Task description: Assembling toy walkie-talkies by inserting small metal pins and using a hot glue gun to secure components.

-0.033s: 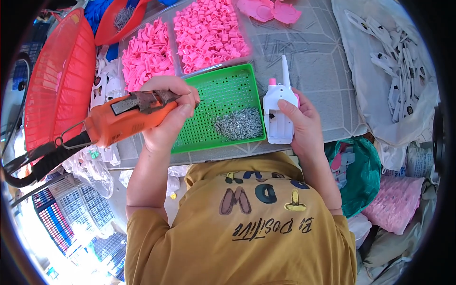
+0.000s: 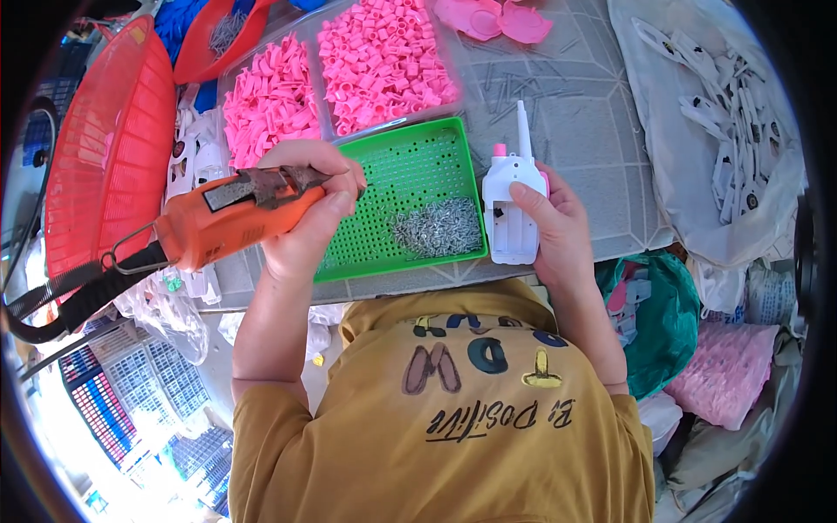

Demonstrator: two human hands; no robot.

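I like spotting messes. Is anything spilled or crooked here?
Mostly tidy. The small metal screws sit heaped in one corner of the green tray, and a few loose pins lie scattered on the table beyond it.

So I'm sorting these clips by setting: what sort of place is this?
Probably a small assembly workbench for plastic toys. The left hand holds an orange electric screwdriver, the right hand a white toy part, beside a green tray of screws and heaps of pink plastic pieces.
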